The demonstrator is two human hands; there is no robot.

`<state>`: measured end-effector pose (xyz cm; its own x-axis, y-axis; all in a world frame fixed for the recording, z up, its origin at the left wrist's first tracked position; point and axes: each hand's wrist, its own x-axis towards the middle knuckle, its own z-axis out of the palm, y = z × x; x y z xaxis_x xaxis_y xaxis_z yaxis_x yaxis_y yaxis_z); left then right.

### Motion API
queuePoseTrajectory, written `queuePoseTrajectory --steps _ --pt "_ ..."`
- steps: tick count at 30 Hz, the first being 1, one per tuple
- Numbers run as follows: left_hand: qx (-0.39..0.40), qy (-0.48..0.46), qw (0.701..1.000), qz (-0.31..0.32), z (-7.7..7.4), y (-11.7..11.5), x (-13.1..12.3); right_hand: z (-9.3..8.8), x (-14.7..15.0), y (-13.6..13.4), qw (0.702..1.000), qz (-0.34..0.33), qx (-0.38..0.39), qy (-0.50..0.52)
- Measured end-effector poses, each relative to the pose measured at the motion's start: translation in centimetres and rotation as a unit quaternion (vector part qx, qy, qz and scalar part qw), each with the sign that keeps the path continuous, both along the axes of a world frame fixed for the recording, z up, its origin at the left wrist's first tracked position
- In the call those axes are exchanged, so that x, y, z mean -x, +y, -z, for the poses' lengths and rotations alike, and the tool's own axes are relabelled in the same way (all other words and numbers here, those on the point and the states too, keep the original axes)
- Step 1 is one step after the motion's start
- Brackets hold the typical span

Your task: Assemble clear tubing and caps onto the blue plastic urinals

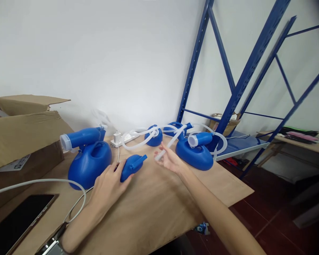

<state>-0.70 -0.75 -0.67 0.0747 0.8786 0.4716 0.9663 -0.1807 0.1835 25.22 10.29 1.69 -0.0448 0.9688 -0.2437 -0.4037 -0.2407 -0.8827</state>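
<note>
Left hand (110, 182) gripping blue spouted plastic part (133, 168) over wooden tabletop (149, 212), just right of a blue jug (88, 170); right hand (171, 160) pinching translucent tube (172, 140) near its end, second blue jug (194, 155) beside it; power strip (129, 137) behind, by white wall (122, 53); blue metal rack (251, 65) far right

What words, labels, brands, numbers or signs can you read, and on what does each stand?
None is legible.
White label on the open cardboard box: print and dark code-like mark too small and blurred.
Blue-and-white packet low in the view: any print too blurred.
Blue spouted piece and translucent tube: no lettering made out.
</note>
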Motion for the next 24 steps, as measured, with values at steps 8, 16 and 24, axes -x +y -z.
queuePoseTrajectory --steps 8,16,24 --pt "-0.009 0.134 0.991 0.014 2.9 1.0 0.1 -3.7 -9.9 -3.7 0.715 0.011 -0.267 -0.646" --pt "-0.061 0.128 0.99 0.003 3.3 0.8 -0.3 -5.3 -21.5 1.9 0.361 0.052 -0.338 -0.867" --pt "-0.058 0.085 0.994 0.044 3.8 1.2 0.1 -4.0 -22.2 2.3 0.35 0.079 -0.341 -0.869"
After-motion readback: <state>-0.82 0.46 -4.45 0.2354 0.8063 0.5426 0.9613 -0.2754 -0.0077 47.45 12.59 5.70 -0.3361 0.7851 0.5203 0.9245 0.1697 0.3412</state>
